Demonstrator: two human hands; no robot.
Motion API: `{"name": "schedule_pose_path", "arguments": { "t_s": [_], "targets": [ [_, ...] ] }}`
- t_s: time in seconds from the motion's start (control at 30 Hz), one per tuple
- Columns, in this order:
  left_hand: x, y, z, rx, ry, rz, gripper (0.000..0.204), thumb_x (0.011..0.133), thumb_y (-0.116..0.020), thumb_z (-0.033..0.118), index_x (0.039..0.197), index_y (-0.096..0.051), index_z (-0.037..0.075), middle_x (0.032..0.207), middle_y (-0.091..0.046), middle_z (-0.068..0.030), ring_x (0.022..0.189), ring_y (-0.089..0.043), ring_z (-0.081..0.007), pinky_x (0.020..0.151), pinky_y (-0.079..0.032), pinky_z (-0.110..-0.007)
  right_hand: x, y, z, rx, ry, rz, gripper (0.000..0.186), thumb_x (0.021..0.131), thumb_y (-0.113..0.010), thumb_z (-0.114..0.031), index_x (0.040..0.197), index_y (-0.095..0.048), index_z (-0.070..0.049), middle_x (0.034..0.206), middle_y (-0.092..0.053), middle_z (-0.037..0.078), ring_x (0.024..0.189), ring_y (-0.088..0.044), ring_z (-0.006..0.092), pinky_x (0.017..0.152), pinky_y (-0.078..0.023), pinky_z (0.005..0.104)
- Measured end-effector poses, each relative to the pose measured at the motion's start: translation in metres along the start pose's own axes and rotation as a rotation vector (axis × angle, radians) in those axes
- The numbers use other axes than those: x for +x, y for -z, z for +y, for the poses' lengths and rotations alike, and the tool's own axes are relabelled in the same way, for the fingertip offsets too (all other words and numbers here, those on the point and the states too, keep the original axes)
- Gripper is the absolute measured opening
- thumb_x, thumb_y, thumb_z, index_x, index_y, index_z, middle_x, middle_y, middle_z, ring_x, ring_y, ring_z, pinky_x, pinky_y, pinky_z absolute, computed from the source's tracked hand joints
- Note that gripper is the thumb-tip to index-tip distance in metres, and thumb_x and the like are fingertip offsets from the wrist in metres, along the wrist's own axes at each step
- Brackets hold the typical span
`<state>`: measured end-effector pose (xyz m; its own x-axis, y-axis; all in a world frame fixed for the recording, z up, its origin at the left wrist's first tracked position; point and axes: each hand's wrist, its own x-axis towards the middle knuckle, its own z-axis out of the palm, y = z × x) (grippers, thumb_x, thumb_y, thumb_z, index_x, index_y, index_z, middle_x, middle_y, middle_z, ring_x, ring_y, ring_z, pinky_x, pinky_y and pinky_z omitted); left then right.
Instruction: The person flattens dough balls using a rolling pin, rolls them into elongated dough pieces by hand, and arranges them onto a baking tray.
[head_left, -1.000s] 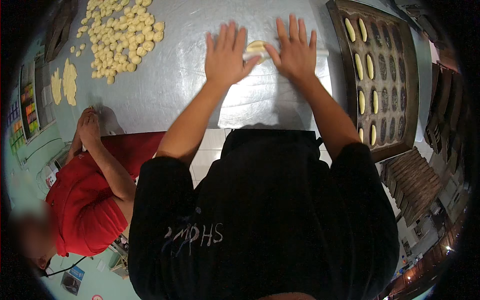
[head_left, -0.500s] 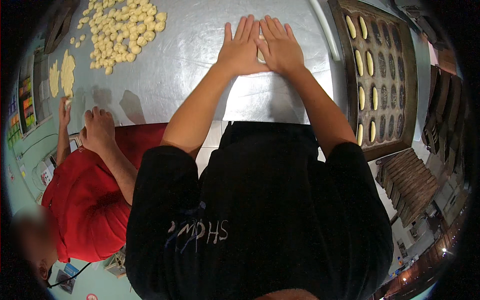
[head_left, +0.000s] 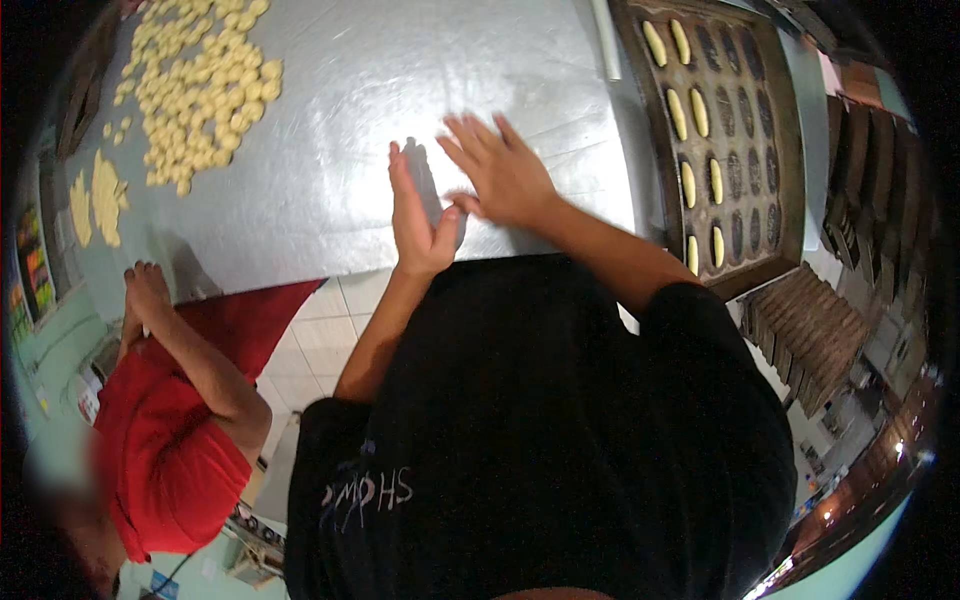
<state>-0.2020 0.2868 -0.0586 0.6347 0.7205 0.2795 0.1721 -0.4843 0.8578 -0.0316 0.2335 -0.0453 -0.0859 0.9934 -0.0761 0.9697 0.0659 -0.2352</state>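
Note:
My left hand point(head_left: 418, 225) is raised on edge over the near side of the metal table point(head_left: 340, 150), fingers straight and thumb out. Just to its right, my right hand point(head_left: 505, 175) is tilted palm down with its fingers spread and its thumb beside the left thumb. No dough shows between the palms; whether a small bit lies hidden there I cannot tell. Many pale dough balls point(head_left: 205, 110) are piled at the table's far left. Right of the table, a dark moulded baking tray point(head_left: 752, 277) carries long pale dough rolls point(head_left: 677, 115) in its left two columns.
A co-worker in a red shirt point(head_left: 185, 440) stands at the left, hands near the table edge. Flattened dough strips point(head_left: 105, 200) lie by the pile. A white rod point(head_left: 605, 40) rests near the tray. Stacked dark trays point(head_left: 808, 325) are at the right.
Both hands have come nearer and left, off the table, and parted from their flat side-by-side press. The pale dough piece between them no longer shows. The view has shifted.

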Motion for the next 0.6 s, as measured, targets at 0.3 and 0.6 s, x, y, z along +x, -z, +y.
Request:
{"name": "schedule_pose_path", "arguments": {
  "t_s": [0.3,0.6],
  "targets": [
    [0.003,-0.007,0.005,-0.046,0.065,0.081,0.087,0.087,-0.053,0.027,0.148,-0.004,-0.011,0.154,-0.004,-0.0349,0.144,-0.006,-0.0486,0.117,-0.01,-0.049,0.124,-0.008,0.031,0.112,0.081,0.125,0.063,0.097,-0.044,-0.049,0.145,-0.039,-0.009,0.154,-0.031,0.014,0.141,-0.031,0.0307,0.114,-0.022,0.052],
    [0.007,-0.016,0.006,-0.024,0.05,0.062,0.09,0.089,-0.054,0.032,0.147,-0.002,-0.013,0.155,-0.011,-0.0328,0.145,-0.016,-0.0419,0.117,-0.017,-0.043,0.024,0.026,0.081,0.113,0.24,0.104,0.024,0.082,-0.068,-0.027,0.102,-0.068,-0.014,0.09,-0.063,0.001,0.093,-0.06,0.0208,0.084,-0.043,0.037]
  ]
}}
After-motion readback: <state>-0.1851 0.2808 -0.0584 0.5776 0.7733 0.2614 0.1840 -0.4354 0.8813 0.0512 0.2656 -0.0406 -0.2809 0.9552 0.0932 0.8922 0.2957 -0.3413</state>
